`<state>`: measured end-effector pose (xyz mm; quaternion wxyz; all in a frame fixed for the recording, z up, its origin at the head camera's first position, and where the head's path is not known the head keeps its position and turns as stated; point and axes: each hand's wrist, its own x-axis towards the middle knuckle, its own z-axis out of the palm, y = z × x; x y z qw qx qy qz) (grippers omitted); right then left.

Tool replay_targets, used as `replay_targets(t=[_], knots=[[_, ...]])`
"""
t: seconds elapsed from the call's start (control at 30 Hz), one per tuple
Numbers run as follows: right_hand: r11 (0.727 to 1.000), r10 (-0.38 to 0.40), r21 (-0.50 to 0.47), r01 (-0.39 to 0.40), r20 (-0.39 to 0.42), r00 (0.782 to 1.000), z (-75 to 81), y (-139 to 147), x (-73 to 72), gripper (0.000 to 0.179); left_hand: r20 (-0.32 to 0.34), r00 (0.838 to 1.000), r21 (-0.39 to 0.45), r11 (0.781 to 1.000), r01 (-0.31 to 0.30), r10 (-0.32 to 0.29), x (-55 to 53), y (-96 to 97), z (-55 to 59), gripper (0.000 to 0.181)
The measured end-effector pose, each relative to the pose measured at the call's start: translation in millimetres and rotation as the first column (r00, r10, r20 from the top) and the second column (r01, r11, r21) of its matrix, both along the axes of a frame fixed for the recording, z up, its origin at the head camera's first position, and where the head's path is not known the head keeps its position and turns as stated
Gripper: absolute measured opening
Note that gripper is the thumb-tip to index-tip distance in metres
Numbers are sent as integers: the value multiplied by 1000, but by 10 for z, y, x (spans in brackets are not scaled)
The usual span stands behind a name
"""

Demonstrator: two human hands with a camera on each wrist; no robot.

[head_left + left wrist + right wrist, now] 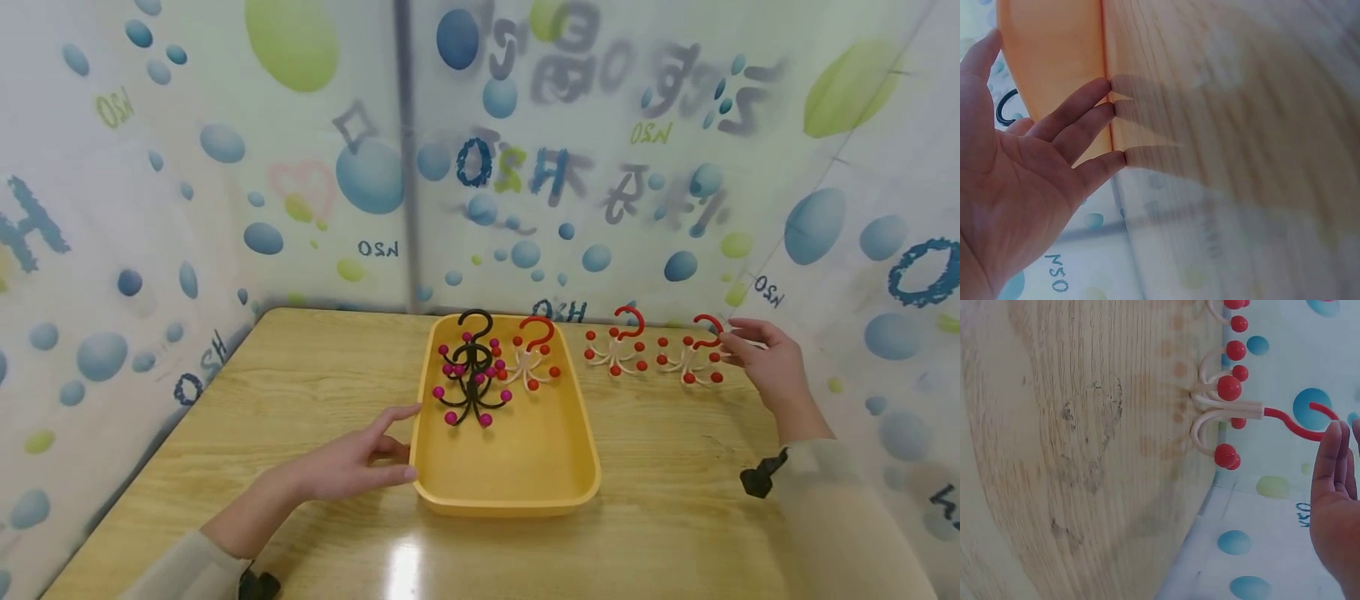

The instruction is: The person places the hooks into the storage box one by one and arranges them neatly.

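My left hand (352,458) rests against the left side of a yellow tray (510,504), its thumb and fingers spread. In the left wrist view the nearly straight fingertips (1101,87) touch the tray's outer wall. Two black octopus-shaped hanging hooks (472,387) with magenta balls and a white one (527,360) with red balls stand in the tray's far half. My right hand (772,367) reaches a matching white hanging hook (688,360) on the table, straight fingers right at its red top hook (1294,428). Part of that bend is hidden behind the fingers.
Another white hanging hook (615,352) with red balls stands between the tray and the one by my right hand. The wooden table (300,392) meets a printed curtain-like wall (330,250) along its far edge. Light glares on the table's near part.
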<state>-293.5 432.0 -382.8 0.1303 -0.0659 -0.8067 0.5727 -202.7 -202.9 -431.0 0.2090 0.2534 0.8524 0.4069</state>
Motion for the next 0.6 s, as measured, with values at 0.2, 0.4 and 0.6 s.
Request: replay_targets(t=[0.2, 0.4, 0.6], knots=[[989, -7, -148, 6, -4, 1000, -108, 46, -104, 24, 8, 1000, 6, 1000, 2, -2, -6, -2, -3, 87], [977, -13, -212, 14, 6, 1000, -168, 13, -194, 51, -13, 1000, -4, 1000, 2, -2, -13, -3, -6, 88], [971, -37, -237, 37, 3, 999, -224, -19, -232, 49, -7, 1000, -8, 1000, -1, 1, -15, 3, 9, 87]])
